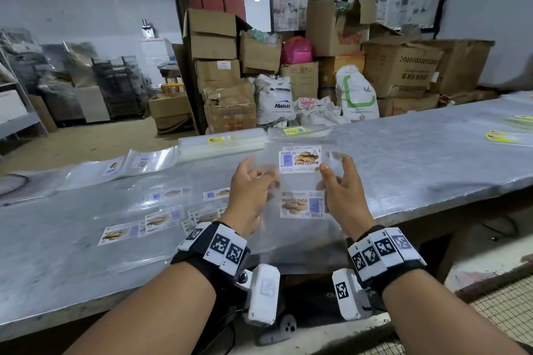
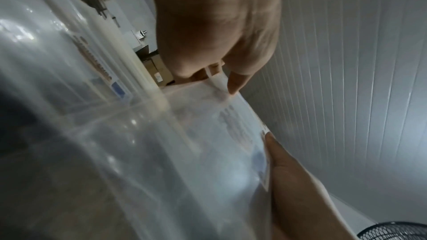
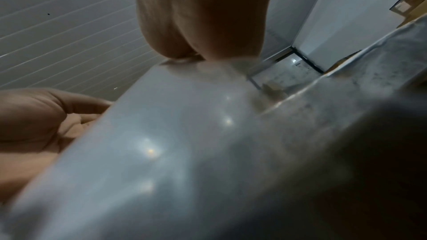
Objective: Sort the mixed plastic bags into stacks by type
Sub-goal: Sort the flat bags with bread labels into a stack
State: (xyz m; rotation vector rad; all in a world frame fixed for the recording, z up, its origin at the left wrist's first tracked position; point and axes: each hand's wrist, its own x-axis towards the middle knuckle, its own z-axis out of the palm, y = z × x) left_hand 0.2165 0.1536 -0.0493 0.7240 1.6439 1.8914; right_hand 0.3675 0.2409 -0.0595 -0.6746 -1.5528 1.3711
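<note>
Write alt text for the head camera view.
Both hands, left hand and right hand, hold up clear Biskut Lenga bags over a metal table. More labelled bags lie scattered at left; cardboard boxes are stacked behind.

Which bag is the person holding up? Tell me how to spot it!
Find the long grey table, then the two hands raised over its near edge. Between the left hand and right hand hangs a clear bag. Unlike the bags lying flat to the left, it is lifted, its upper biscuit label upside down.
</note>
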